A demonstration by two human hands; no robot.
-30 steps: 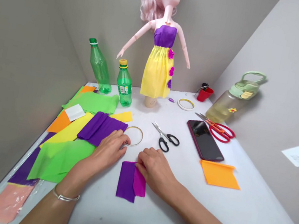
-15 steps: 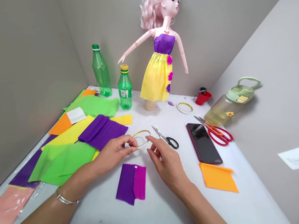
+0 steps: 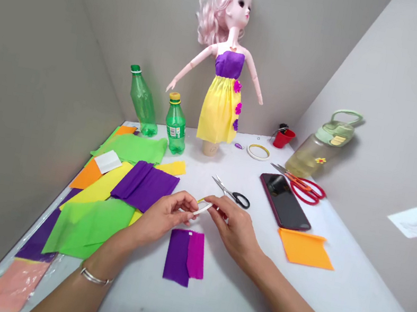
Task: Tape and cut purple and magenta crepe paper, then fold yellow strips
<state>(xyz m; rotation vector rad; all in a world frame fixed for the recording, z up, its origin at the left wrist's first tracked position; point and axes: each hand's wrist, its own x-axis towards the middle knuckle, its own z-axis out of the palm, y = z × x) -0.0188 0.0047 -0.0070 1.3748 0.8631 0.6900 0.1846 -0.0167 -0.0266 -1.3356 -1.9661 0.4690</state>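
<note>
Both hands hold a thin roll of tape (image 3: 204,209), white on the outside and yellowish inside, tilted above the table. My left hand (image 3: 169,215) pinches its left side between thumb and fingers. On its right side, the fingertips of my right hand (image 3: 234,224) are closed, partly covering the roll. Just below the hands lie a purple piece of crepe paper (image 3: 177,258) and a magenta piece (image 3: 196,257), side by side with a small white bit at their top edge. Small black-handled scissors (image 3: 232,192) rest beyond my right hand, blades partly open.
A doll (image 3: 222,99) in a purple and yellow dress stands at the back beside green bottles (image 3: 176,128). Coloured paper sheets (image 3: 91,227) cover the left side. On the right are a phone (image 3: 285,202), red scissors (image 3: 307,189), a water bottle (image 3: 315,148) and orange paper (image 3: 305,249).
The roll of tape has turned, so its white outer face shows now instead of an open ring. My right fingers have closed in on it, nearer to my left hand.
</note>
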